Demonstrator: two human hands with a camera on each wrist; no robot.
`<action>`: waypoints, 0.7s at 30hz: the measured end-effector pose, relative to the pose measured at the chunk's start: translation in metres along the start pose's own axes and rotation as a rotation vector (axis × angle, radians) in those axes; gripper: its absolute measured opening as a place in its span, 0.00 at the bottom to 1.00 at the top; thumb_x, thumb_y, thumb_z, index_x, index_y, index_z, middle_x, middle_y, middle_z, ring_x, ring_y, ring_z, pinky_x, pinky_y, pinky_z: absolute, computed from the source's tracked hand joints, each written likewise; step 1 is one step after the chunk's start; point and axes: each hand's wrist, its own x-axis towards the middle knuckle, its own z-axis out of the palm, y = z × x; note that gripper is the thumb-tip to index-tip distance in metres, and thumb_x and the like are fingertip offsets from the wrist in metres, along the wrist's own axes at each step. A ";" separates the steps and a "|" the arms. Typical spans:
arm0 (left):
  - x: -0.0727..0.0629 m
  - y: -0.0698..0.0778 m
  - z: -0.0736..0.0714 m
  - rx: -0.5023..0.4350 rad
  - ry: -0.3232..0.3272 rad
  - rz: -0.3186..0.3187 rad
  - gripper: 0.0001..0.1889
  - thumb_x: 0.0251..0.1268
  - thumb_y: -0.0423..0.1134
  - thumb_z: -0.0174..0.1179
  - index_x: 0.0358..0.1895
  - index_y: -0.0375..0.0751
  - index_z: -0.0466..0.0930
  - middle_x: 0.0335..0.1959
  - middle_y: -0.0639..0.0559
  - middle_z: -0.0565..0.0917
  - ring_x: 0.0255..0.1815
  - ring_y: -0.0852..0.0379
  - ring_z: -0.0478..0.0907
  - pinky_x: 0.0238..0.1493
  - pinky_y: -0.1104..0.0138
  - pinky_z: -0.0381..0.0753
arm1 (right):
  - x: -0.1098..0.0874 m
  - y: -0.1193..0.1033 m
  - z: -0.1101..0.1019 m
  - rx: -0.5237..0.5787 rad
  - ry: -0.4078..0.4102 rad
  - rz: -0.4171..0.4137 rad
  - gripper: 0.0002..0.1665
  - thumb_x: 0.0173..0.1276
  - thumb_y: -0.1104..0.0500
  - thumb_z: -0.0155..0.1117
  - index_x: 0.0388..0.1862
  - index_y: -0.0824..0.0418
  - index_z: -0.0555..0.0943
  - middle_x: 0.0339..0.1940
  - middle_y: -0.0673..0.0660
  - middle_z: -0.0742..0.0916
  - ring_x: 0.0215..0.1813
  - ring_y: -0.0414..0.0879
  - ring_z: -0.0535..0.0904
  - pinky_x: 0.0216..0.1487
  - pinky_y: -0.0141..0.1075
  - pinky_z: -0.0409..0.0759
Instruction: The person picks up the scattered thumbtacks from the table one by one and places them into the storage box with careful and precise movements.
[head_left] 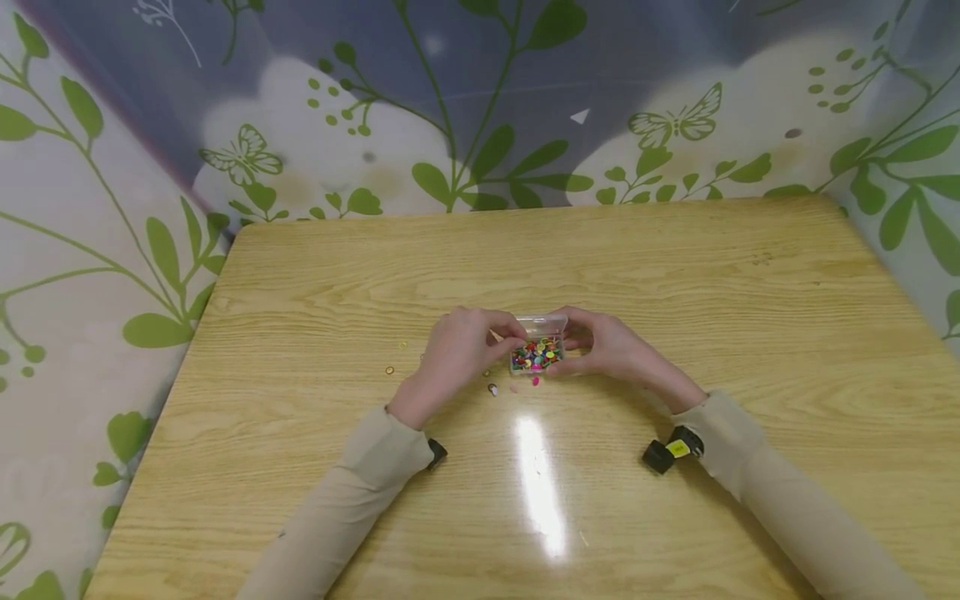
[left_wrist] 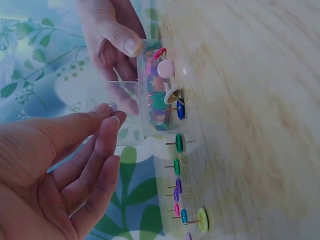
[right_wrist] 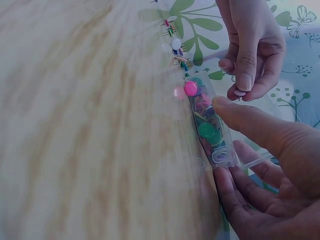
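Observation:
A small clear plastic box (right_wrist: 226, 131) of colourful thumbtacks stands on the table with its hinged lid (head_left: 542, 325) raised. My right hand (head_left: 615, 346) grips the box at its right end, thumb on the near side and fingers behind. Over the left end of the box is my left hand (head_left: 459, 348), pinching a pale thumbtack (right_wrist: 240, 93) between thumb and index finger; its pin points down in the right wrist view. Close by the box on the table lie a white thumbtack (left_wrist: 172, 95), a blue thumbtack (left_wrist: 181, 110) and a pink thumbtack (head_left: 536, 381).
More loose thumbtacks, among them a green one (left_wrist: 179, 143) and a yellow one (left_wrist: 202, 220), are scattered left of the box. The wooden table (head_left: 675, 267) meets a leaf-patterned covering (head_left: 495, 167) at its back and sides. Both wrists wear black devices (head_left: 658, 457).

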 end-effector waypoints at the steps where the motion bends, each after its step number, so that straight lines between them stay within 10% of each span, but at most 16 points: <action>1: 0.000 0.000 0.000 -0.001 0.002 0.002 0.02 0.65 0.40 0.70 0.38 0.52 0.91 0.37 0.57 0.91 0.29 0.62 0.86 0.25 0.71 0.76 | 0.000 0.000 0.000 0.001 0.000 -0.001 0.40 0.56 0.55 0.82 0.67 0.55 0.75 0.59 0.59 0.83 0.60 0.57 0.82 0.63 0.53 0.78; 21: 0.002 0.000 0.003 0.027 0.027 0.005 0.03 0.64 0.45 0.70 0.37 0.55 0.91 0.33 0.58 0.90 0.27 0.64 0.84 0.21 0.73 0.73 | 0.000 -0.003 0.000 0.005 -0.003 -0.008 0.39 0.56 0.56 0.82 0.66 0.56 0.76 0.59 0.60 0.84 0.59 0.56 0.83 0.63 0.52 0.78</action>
